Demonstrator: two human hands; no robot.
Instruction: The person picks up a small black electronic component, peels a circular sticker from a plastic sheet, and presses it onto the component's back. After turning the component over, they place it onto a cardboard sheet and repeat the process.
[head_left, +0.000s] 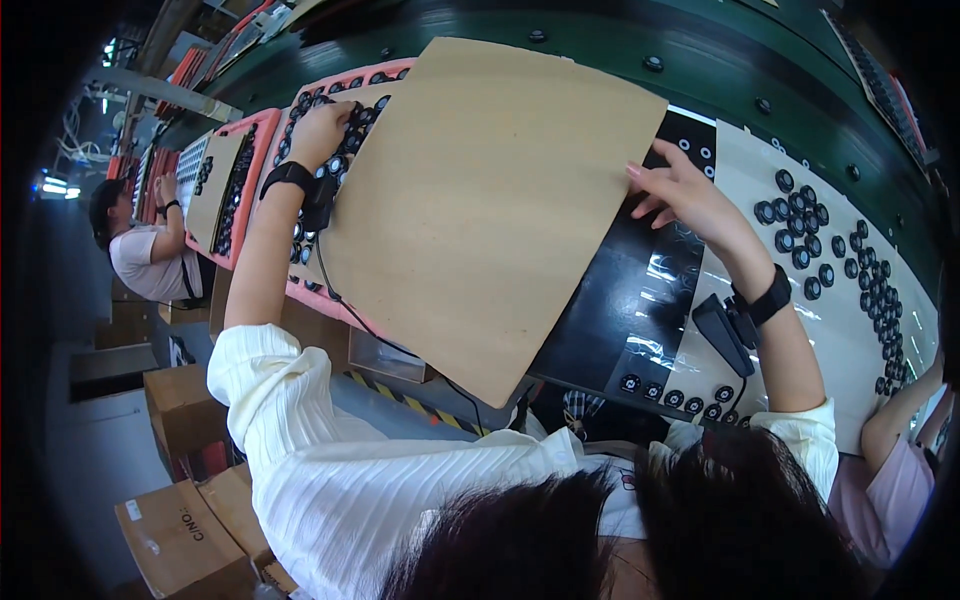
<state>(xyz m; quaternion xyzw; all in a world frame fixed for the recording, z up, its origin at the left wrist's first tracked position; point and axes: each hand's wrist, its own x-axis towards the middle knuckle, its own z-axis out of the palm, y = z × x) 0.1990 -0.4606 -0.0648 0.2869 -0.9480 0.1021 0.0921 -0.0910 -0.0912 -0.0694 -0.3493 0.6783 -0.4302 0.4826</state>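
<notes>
Dark green belt-like surface [600, 62] runs beyond the person's left hand [318, 137] and right hand [690, 192]. Brown rectangular cardboard sheet [490, 200], slightly bowed, spans between them. Left: fingers curled over black round parts [338, 165] beneath; grasp cannot be told. Right: fingers loosely spread at the sheet's edge; grip likewise unclear.

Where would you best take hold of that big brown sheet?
Probably by its left and right edges, one hand coming in from each side, thumb above and fingers beneath. The brown sheet looks broad and thin, with no handle, so opposite edges should balance it. The right hand is at the right edge.
</notes>
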